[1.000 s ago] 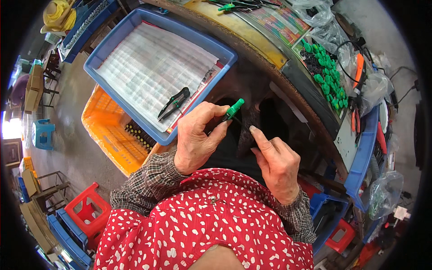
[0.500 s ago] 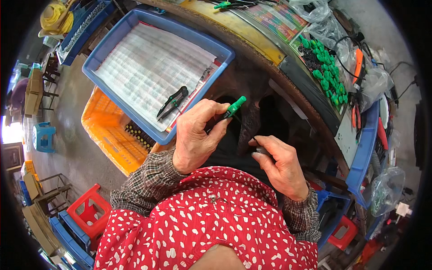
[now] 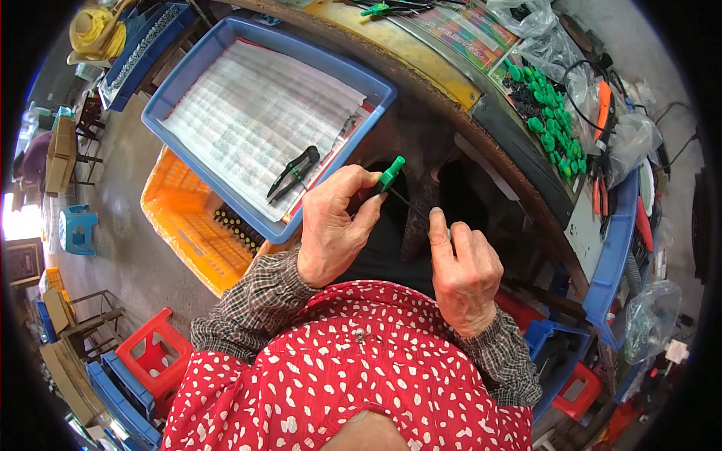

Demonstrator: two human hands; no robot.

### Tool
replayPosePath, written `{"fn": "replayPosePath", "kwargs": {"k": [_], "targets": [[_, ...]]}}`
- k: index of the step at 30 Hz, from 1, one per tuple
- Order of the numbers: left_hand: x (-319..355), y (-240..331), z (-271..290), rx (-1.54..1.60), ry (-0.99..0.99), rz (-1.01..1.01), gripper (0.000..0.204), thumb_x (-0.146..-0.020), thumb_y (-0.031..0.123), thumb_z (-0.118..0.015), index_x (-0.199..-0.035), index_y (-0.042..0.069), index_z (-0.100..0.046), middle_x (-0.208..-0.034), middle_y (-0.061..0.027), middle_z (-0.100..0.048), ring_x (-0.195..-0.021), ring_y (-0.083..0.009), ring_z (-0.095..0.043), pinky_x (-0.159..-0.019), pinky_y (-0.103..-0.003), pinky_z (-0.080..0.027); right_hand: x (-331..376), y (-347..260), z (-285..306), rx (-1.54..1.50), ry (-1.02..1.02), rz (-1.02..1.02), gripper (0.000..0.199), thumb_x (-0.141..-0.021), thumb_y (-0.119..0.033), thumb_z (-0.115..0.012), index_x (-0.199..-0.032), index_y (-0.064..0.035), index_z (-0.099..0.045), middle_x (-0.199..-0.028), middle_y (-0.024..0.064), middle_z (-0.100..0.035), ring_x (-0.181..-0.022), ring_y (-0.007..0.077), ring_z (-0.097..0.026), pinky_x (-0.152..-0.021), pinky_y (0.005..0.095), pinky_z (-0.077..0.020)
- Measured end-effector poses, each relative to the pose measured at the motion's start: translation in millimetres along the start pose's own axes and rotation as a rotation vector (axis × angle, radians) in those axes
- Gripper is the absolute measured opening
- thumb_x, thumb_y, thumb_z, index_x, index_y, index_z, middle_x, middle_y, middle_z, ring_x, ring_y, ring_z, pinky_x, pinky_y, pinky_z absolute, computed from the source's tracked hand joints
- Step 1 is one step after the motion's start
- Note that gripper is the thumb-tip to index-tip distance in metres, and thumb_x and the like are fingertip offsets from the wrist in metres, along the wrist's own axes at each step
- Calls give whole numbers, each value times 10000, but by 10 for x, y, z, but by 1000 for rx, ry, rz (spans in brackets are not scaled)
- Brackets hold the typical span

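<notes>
Between the thumb and fingers of my left hand (image 3: 336, 219) is a small green plastic piece with a black part (image 3: 390, 174). It points up and to the right, and a thin dark rod reaches from it toward my other hand. My right hand (image 3: 465, 272) is close by on the right, index finger stretched out and the other fingers curled. A bit of something grey shows between those fingers; its kind is hidden. Beyond my left hand, a black clamp-like tool (image 3: 293, 174) lies on white sheeting in a blue tray (image 3: 383, 94).
An orange crate (image 3: 177, 218) stands below the tray, with small dark pieces in it. On the bench to the right lie a pile of green pieces (image 3: 553, 120), an orange-handled tool (image 3: 604, 105) and clear plastic bags (image 3: 628, 139). A red stool (image 3: 158, 349) stands at the lower left.
My right hand has turned and its index finger has straightened upward from a pinch. The green piece in my left hand has tipped slightly. The whole view has shifted a little.
</notes>
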State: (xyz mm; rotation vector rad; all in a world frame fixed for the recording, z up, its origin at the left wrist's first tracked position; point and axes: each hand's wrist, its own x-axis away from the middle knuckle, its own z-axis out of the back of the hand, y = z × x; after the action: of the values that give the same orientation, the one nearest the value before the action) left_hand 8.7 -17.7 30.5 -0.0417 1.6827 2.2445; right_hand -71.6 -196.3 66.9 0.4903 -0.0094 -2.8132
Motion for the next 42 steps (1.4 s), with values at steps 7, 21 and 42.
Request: {"fn": "replayPosePath", "kwargs": {"k": [7, 21, 42], "targets": [[5, 27, -13, 33, 17, 3, 172, -767, -30, -687, -922, -28, -612, -752, -89, -573, -624, -156, -549, -569, -268, -434, -25, 88, 118, -566, -97, -204, 322, -748, 45, -657, -1064, 17, -606, -858, 125, -520, -742, 261, -616, -596, 365, -507], [-13, -47, -23, 44, 36, 70, 102, -847, -31, -655, -944, -32, -622, -726, 65, -525, -627, 11, -431, -529, -171, -339, -32, 19, 12, -20, 10, 8, 339, -790, -47, -639, -1127, -22, -616, -714, 62, -473, -570, 184, -512, -473, 316, -436], [-58, -67, -20, 44, 65, 84, 78, -864, -10, -644, -927, -26, -601, -698, 78, -491, -608, 5, -413, -510, -182, -306, -85, 69, -36, -83, 42, -40, 336, -779, -73, -673, -1108, -30, -619, -712, 76, -493, -652, 226, -544, -573, 356, -443]]}}
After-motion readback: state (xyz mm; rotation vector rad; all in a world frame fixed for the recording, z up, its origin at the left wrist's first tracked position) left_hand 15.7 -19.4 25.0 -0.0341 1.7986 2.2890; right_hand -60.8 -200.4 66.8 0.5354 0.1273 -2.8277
